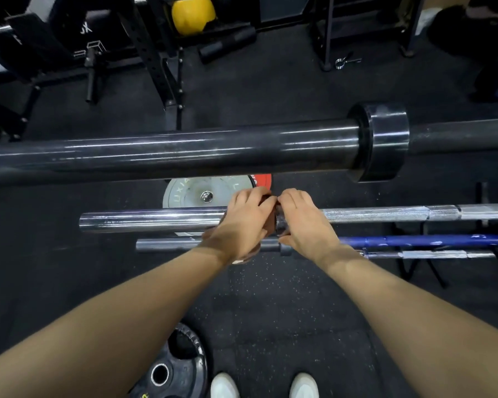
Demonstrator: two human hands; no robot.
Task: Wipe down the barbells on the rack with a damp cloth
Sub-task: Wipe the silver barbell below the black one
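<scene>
Several barbells lie level on a rack below me. A thick black barbell (184,150) with a wide collar runs across at the top. Beneath it is a chrome barbell (150,221). My left hand (243,225) wraps a dark reddish cloth (266,201) around the chrome bar's sleeve, just left of its collar. My right hand (302,222) grips the same bar at the collar, right beside the left hand. Most of the cloth is hidden under my fingers. Lower down lie a dark bar (167,244) and a blue bar (420,241).
A grey weight plate (190,191) with a red one behind it stands on the floor under the bars. A black plate (176,369) lies by my white shoes. Black rack frames, a yellow ball (193,12) and a spring clip (346,61) are farther back on the rubber floor.
</scene>
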